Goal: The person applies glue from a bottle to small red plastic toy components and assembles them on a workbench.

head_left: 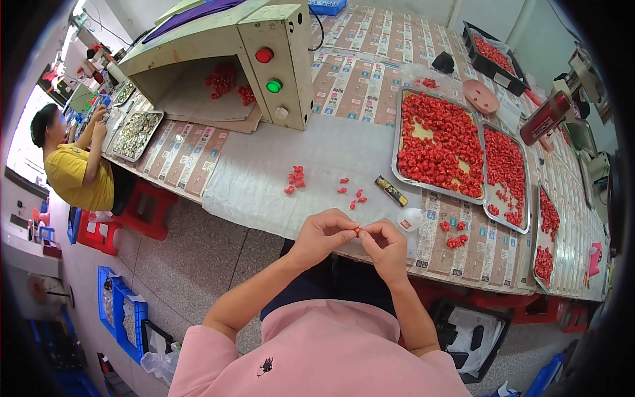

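My left hand (323,238) and my right hand (386,250) meet over the table's near edge. Thumb and fingers of both are pinched on a small red piece (358,231), mostly hidden by the fingertips. Just beyond them, a white sheet (264,192) carries a few glossy red pieces (295,178) at the left and more loose ones (358,197) in the middle. A dark tube with gold markings (391,190) lies right of these. Beside my right hand sits a small white rounded object (409,219), with another group of red pieces (454,235) farther right.
Metal trays of red pieces (436,142) fill the right side, near a dark red bottle (546,118) and a pink dish (481,96). A beige box machine (276,79) with red and green buttons stands far left. A person in yellow (79,172) sits beyond it, beside another tray (137,135).
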A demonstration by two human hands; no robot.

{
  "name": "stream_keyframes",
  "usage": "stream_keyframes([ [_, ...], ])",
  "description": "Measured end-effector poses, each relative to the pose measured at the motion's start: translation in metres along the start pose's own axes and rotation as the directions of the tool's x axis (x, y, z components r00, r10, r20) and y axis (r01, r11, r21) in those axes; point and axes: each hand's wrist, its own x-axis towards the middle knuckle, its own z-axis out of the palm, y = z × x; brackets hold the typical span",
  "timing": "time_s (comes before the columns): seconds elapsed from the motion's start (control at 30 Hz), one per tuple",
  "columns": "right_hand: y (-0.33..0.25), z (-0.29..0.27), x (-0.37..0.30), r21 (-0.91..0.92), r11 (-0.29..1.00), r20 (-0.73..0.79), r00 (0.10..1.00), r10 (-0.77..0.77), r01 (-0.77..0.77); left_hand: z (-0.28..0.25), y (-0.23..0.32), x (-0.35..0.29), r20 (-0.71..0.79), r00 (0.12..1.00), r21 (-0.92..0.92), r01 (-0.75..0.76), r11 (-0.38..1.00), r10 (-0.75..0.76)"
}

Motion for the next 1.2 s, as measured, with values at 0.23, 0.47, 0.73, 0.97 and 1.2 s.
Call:
stream_keyframes([
  [0.23, 0.0043, -0.0011, 0.0015, -0.011, 0.998, 0.04, 0.998, -0.054, 0.054, 0.0008, -0.0016, -0.0006, -0.019, 1.0, -0.039, 0.011, 0.999, -0.012],
  [0.47, 0.0008, 0.0005, 0.0024, 0.026, 0.999, 0.004, 1.0, 0.023, -0.024, 0.0016, 0.0022, -0.0005, -0.023, 0.999, -0.054, 0.024, 0.998, -0.025],
  [0.73, -0.0028, -0.0016, 0.0033, 0.027, 0.999, 0.016, 0.999, 0.038, -0.038, 0.0013, 0.0, 0.0012, -0.015, 1.0, 0.003, 0.002, 1.0, -0.002],
  [0.97, -0.0014, -0.0008, 0.0033, 0.014, 1.0, 0.021, 1.0, 0.002, -0.002, 0.001, 0.0, 0.0009, -0.033, 0.999, 0.036, 0.002, 0.999, 0.0],
  [1.2, 0.0017, -0.0016, 0.0022, -0.02, 0.998, 0.045, 0.998, -0.054, 0.055, 0.0016, 0.001, 0.0006, -0.029, 1.0, 0.041, -0.001, 0.999, 0.002],
])
